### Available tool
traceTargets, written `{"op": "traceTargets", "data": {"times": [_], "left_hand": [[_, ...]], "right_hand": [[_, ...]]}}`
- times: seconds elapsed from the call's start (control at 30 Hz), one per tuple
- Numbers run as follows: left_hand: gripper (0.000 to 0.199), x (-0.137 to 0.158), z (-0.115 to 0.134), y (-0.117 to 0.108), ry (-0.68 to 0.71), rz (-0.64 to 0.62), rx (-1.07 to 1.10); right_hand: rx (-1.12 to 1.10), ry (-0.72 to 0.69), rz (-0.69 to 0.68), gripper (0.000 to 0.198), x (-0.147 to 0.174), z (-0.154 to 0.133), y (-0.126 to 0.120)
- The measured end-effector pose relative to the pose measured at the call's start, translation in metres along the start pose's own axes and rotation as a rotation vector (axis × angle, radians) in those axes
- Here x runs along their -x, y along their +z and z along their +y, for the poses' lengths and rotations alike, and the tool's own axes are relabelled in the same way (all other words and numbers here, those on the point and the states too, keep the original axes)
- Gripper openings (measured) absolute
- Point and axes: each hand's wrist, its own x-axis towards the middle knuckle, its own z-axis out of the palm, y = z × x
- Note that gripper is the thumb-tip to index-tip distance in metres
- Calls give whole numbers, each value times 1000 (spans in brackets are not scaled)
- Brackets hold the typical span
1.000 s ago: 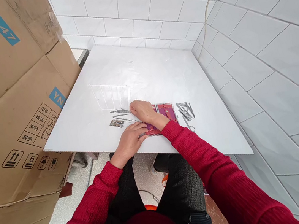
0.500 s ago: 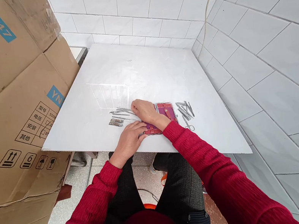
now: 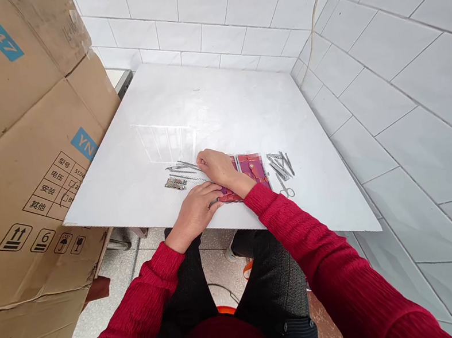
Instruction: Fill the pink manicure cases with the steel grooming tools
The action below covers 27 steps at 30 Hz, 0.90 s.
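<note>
An open red and purple manicure case (image 3: 252, 167) lies on the white table near its front edge. My left hand (image 3: 197, 206) is closed on the case's left edge, its fingertips on top and its thumb by the near corner. Crossing over the left half of the case, my right hand (image 3: 219, 168) has its fingers curled in at the case's far left side; what they hold, if anything, is hidden. Slim metal tools (image 3: 182, 168) lie just left of that hand, beside nail clippers (image 3: 175, 184). Small scissors (image 3: 285, 186) sit right of the case, below more metal tools (image 3: 280, 165).
The white table (image 3: 240, 102) reaches back to a tiled wall (image 3: 189, 12), with another tiled wall (image 3: 415, 100) along the right. A large cardboard box (image 3: 28, 139) stands close on the left. A thin cable (image 3: 315, 7) hangs in the corner.
My right hand has shifted very slightly left over the case. My left hand stays on the case's left edge, and the loose tools lie as before.
</note>
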Motion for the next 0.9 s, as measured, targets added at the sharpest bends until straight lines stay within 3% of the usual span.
{"op": "traceTargets", "data": {"times": [0.13,0.37,0.57,0.73,0.9], "left_hand": [[23,0,0,0,4,-8,9],[20,2,-1,2,-23,20,15],[19,2,0,0,-23,13,10],[18,3,-1,2,-38,19,-3],[19,3,-1,2,-37,20,3]], "right_hand": [[-66,-94,23,18,6,-6,-5],[66,-243,-136,21,0,-23,-6],[260,-249,-191,27,-4,-33,-8],[236,-348,-164,25,2,-38,-16],[277,-306,-209,25,0,-40,-14]]}}
